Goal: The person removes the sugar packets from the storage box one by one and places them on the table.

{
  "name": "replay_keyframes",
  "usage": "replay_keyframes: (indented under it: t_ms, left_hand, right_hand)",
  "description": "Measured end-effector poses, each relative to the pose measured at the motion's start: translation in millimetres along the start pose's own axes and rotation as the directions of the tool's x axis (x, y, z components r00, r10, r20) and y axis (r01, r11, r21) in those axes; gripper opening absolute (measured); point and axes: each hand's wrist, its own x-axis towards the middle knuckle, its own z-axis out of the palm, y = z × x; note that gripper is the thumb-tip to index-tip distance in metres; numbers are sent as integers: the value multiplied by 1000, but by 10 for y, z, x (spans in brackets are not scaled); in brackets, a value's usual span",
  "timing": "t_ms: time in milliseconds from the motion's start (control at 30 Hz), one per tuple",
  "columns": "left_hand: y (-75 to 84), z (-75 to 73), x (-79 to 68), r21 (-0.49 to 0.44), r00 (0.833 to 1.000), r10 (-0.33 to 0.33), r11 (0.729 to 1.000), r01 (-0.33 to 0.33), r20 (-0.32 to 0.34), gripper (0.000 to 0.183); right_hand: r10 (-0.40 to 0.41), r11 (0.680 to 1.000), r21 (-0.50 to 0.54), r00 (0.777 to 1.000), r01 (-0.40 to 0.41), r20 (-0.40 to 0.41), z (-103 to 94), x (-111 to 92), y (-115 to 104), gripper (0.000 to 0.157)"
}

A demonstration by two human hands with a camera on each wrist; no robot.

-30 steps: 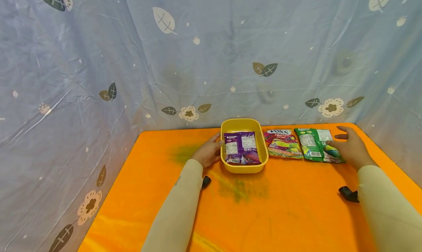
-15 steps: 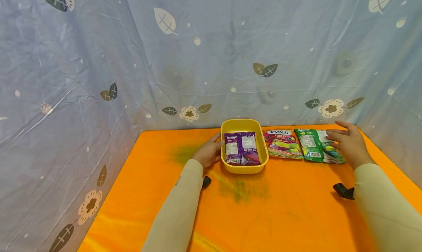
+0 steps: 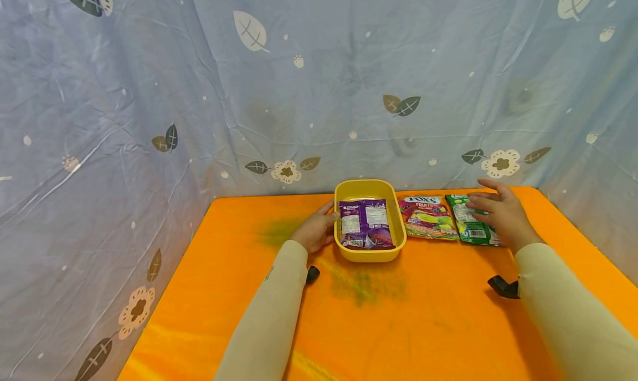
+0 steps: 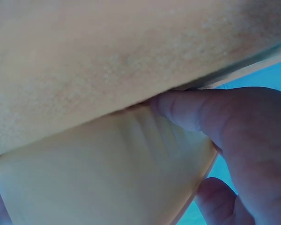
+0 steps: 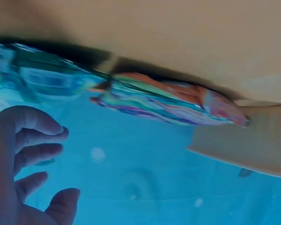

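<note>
My left hand [image 3: 315, 231] grips the left side of a yellow plastic tub [image 3: 369, 256], with its fingers [image 4: 187, 110] against the tub's wall [image 4: 89, 173] in the left wrist view. A purple candy packet [image 3: 366, 224] lies inside the tub. On the right, my right hand [image 3: 503, 215] hovers over a green candy packet [image 3: 471, 223] with spread, slightly bent fingers and nothing in them; it hides that packet's right part. Between the tub and the green packet lies a red Fox's fruits candy packet [image 3: 428, 217], seen edge-on in the right wrist view.
An orange cloth [image 3: 399, 325] covers the table. Pale blue patterned curtains [image 3: 319, 82] hang close behind the tub and packets and along both sides. Black pieces [image 3: 503, 287] show beside both wrists.
My right hand has moved left from the green packet's right end to over its middle, covering more of it. The left hand, tub and packets stay put.
</note>
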Motion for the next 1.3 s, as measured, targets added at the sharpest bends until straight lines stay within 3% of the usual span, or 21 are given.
replay_keyframes:
  t_ms: [533, 767, 1000, 1300]
  left_hand:
    - [-1, -9, 1, 4, 1000, 3, 1000, -3, 9, 55]
    - [-6, -6, -4, 11, 1000, 19, 1000, -20, 16, 56]
    - [-14, -19, 3, 11, 1000, 17, 1000, -17, 12, 57]
    - [-22, -27, 19, 18, 999, 25, 1000, -25, 20, 57]
  right_hand:
    - [-4, 999, 37, 985, -2, 173, 759, 73, -222, 61]
    - [16, 999, 36, 975, -24, 221, 1049, 66, -334, 62]
    - [24, 992, 117, 965, -56, 262, 1319, 33, -380, 69]
    - [31, 990, 120, 933, -79, 359, 1685, -41, -398, 71]
